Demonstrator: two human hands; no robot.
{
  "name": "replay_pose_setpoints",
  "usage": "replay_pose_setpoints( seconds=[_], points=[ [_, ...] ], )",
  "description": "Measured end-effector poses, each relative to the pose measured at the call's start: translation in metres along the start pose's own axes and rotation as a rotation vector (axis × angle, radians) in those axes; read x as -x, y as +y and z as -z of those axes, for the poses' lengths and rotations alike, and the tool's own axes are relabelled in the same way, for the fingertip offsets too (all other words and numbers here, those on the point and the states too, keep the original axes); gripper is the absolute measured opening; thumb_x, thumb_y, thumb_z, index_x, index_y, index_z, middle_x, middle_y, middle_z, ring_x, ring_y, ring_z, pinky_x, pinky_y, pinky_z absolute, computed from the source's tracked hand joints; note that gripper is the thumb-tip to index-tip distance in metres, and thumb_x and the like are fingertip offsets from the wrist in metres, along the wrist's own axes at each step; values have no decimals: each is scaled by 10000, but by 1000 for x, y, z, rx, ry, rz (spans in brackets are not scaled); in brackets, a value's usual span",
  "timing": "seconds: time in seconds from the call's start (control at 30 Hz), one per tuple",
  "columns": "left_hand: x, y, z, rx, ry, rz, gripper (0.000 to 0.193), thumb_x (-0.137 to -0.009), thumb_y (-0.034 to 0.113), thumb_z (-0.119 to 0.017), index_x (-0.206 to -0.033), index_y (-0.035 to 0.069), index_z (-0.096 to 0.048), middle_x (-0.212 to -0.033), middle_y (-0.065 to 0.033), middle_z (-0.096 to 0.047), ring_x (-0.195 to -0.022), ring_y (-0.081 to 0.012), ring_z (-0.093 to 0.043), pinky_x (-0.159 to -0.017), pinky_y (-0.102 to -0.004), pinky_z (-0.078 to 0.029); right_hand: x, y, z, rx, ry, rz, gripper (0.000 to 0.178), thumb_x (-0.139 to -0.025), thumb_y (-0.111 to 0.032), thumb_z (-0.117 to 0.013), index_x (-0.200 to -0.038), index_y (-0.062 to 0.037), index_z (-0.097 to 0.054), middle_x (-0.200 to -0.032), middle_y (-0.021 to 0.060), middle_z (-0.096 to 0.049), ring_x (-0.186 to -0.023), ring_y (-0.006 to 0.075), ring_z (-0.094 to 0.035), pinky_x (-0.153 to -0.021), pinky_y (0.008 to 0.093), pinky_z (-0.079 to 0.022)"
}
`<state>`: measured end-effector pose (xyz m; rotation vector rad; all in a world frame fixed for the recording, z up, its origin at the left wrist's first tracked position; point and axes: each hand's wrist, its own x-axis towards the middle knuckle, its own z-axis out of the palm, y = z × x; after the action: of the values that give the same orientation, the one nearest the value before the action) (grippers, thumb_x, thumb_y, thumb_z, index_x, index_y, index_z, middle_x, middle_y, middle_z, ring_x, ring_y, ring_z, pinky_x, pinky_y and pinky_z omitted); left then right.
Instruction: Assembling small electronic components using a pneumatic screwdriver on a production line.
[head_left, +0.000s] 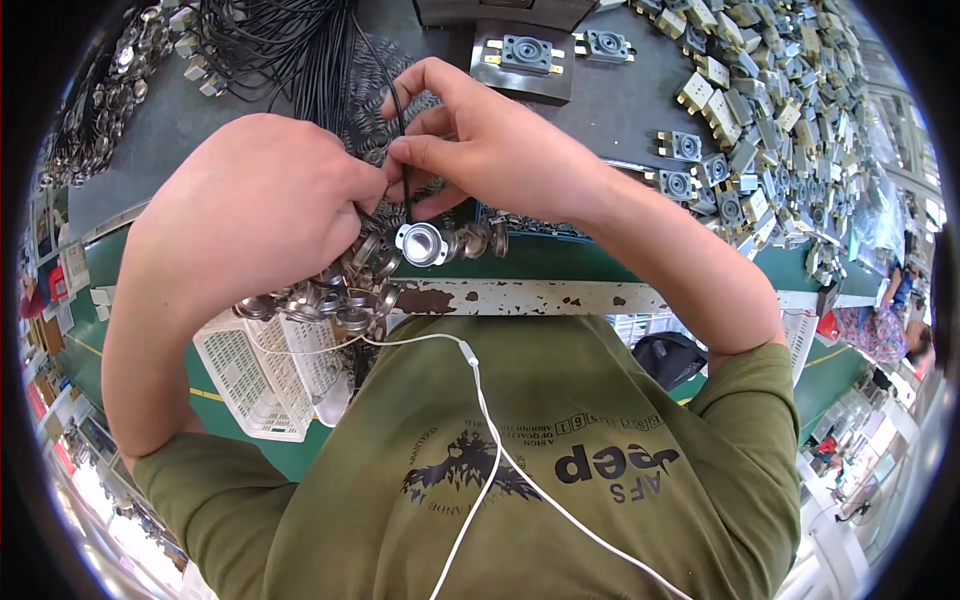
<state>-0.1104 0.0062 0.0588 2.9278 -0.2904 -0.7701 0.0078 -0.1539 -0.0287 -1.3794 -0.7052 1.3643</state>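
**Two hands meet at a black cable (406, 188) and its round metal cap (422, 245)**

The right hand (495, 145) reaches in across the counter (625, 100), its fingers loosely curled about the cable, with a gap between forefinger and thumb. This hold appears to keep the cable upright and steady where it nears the cap. The left hand (255, 200) comes in from the other side, its fingers drawn close together just beside the cable; whether they pinch anything cannot be told, since the back of the hand covers the spot.

More round caps (350, 300) cluster below the left hand along the counter's chipped white edge (520, 297), probably gathered there to lie within easy reach. Farther off, a bundle of cables (285, 45) and a scatter of small springs (375, 75) lie beyond the fingers. A dark block (520, 82) carries one square grey part (526, 53), perhaps as a raised rest, and a heap of similar parts (770, 130) fills the right side, seemingly pushed aside to leave the middle free.

The cable runs down past the right fingers, touching them, and the cap sits just below their tips, apart from them, its bright face turned up.
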Motion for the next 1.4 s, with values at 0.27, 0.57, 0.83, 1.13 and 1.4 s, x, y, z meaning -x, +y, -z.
replay_pose_setpoints(
  seconds=[0.27,0.57,0.83,1.13,1.4],
  points=[
    [4,-10,-1,144,63,-70,119,-807,132,-599,-822,78,-704,-736,-124,-612,-755,-329,-651,-735,-469,-531,1,5,-2,61,35,4,249,-1060,-106,-554,-1278,-38,-452,-1009,113,-708,-927,173,-726,-790,316,-637],
    [9,7,-16,-24,159,-52,107,-789,119,-650,-778,77,-748,-769,-112,-631,-798,-303,-668,-757,-446,-543,12,-15,25,-272,114,18,326,-1055,-155,-602,-1316,-27,-456,-1061,142,-683,-1005,259,-725,-851,430,-652],
    [1,9,-17,63,-8,-6,78,-806,107,-654,-836,52,-700,-811,-126,-655,-831,-314,-686,-760,-445,-547,39,-46,7,-359,-113,-37,558,-1051,-179,-612,-1507,-3,-343,-851,89,-706,-655,171,-684,-612,275,-556],
    [-25,-20,11,390,711,-48,134,-899,87,-702,-1023,47,-672,-909,-112,-677,-864,-317,-674,-770,-410,-540,74,-31,57,1189,42,185,492,-988,-224,-663,-1458,-118,-561,-672,188,-639,-618,399,-638,-596,479,-508],
    [-94,-24,4,275,714,-228,136,-895,116,-704,-1013,74,-650,-922,-102,-667,-871,-324,-675,-750,-426,-538,64,3,59,260,1,-322,506,-1024,-184,-667,-1515,-220,-551,-825,47,-739,-584,70,-607,-582,269,-549]
  ],
)
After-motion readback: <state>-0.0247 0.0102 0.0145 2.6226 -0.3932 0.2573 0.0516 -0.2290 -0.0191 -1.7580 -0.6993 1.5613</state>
